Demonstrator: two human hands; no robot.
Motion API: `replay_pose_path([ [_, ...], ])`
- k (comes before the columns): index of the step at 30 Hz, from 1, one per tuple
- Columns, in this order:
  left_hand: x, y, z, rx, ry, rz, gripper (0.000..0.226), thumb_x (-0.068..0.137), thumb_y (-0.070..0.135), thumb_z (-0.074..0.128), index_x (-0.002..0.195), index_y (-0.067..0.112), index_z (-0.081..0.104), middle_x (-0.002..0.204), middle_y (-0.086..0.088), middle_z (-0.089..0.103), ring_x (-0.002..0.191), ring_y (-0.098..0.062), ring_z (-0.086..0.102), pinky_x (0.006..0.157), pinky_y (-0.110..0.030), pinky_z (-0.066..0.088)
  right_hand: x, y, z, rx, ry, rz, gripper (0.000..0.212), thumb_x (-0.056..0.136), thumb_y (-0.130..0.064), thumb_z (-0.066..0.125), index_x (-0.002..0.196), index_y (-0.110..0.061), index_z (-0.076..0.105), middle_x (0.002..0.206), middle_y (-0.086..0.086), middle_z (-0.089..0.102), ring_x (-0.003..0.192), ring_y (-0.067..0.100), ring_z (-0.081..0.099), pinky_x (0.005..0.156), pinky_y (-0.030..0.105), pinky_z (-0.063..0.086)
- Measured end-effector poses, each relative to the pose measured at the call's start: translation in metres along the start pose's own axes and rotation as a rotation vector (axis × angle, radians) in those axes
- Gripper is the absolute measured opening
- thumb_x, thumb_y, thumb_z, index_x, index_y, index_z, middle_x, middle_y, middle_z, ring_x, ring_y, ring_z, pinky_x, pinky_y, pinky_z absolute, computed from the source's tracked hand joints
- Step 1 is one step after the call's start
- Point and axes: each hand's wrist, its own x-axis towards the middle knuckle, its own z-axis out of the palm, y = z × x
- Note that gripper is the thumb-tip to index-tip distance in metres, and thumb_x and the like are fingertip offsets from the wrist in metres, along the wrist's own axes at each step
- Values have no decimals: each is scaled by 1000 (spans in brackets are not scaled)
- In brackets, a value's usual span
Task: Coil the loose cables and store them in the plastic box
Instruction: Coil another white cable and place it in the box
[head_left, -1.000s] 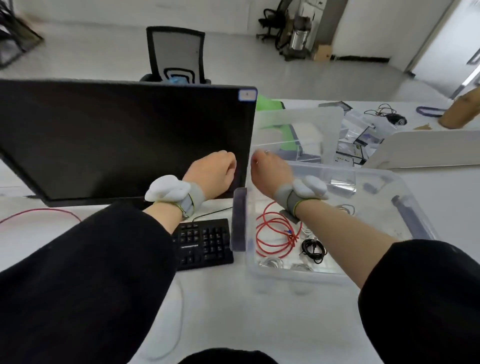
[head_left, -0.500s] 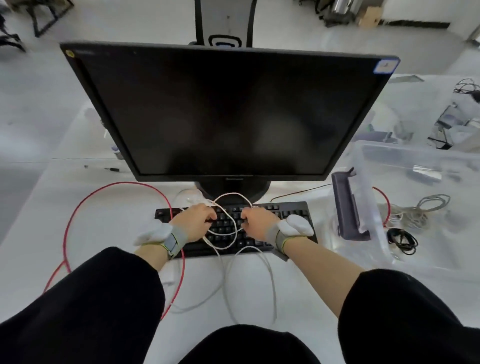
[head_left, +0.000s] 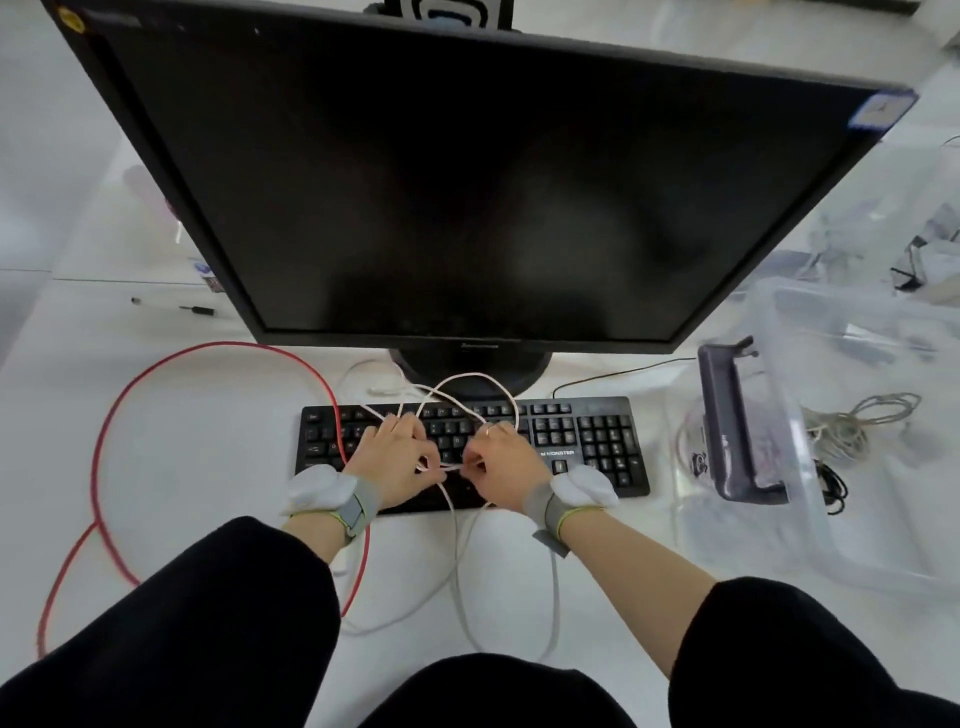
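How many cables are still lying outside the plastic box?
2: a red cable looped left of the keyboard, and a white cable held in both hands above it. Others may be hidden.

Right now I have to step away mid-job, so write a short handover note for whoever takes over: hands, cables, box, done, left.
Left hand and right hand each pinch the white cable over the keyboard; its loops rise toward the monitor base, and its slack trails off the near desk edge.
Red cable lies loose on the desk, left of the keyboard.
Plastic box stands open at right, with a few coiled cables already inside.
Left: finish coiling the white cable, box it, then coil and box the red one.
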Motion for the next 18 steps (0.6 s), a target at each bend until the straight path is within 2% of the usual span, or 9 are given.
replay_pose_path([
  [3, 6, 11, -14, -64, 52, 33, 27, 92, 45, 51, 101, 23, 63, 116, 1, 50, 117, -20, 40, 99, -38, 31, 1, 0, -33, 355, 202, 67, 18, 90, -17, 59, 99, -4, 67, 101, 11, 66, 100, 24, 55, 88, 24, 40],
  [6, 12, 15, -20, -318, 203, -33, 26, 96, 32, 49, 93, 10, 63, 104, -8, 54, 108, -26, 45, 98, -37, 35, -4, -6, -68, 692, 359, 129, 11, 88, -13, 62, 90, -3, 66, 79, -1, 60, 75, 10, 54, 70, 12, 39],
  [9, 8, 17, -32, -453, 305, -129, 24, 96, 25, 50, 98, 5, 64, 110, -11, 50, 111, -25, 45, 99, -27, 31, -13, -5, -95, 1032, 507, 192, 15, 90, -16, 62, 79, -6, 61, 67, -5, 54, 70, 7, 50, 74, 14, 41],
  [11, 5, 16, -42, -491, 249, -131, 21, 95, 22, 52, 102, 9, 67, 114, -7, 49, 113, -20, 46, 98, -22, 29, -17, -1, -111, 1404, 624, 224, 23, 91, -15, 60, 70, -6, 56, 60, -3, 52, 69, 12, 53, 82, 23, 47],
  [12, 2, 17, -48, -495, 168, -94, 19, 94, 19, 53, 103, 12, 68, 115, -5, 51, 113, -19, 49, 98, -21, 31, -19, 1, -120, 1621, 656, 233, 24, 92, -14, 58, 70, -7, 54, 55, -3, 49, 66, 14, 53, 82, 25, 50],
  [14, -3, 22, -58, -531, 36, -33, 27, 91, 8, 52, 113, 16, 66, 119, -4, 55, 114, -20, 54, 100, -24, 38, -24, 6, -135, 1964, 629, 240, 22, 94, -13, 55, 73, -8, 51, 51, -1, 43, 58, 15, 50, 75, 27, 51],
  [15, -4, 26, -64, -566, 67, -17, 37, 89, 2, 50, 121, 17, 61, 123, -3, 53, 114, -21, 54, 99, -25, 40, -27, 7, -141, 2059, 581, 238, 23, 95, -12, 54, 73, -8, 49, 52, 0, 39, 52, 14, 47, 70, 27, 51],
  [18, -7, 41, -87, -658, 448, -13, 57, 85, -6, 50, 138, 16, 41, 125, 1, 40, 115, -20, 48, 93, -26, 42, -34, 4, -152, 2136, 408, 175, 29, 95, -8, 52, 68, -12, 43, 48, -2, 29, 37, 8, 32, 51, 22, 46],
])
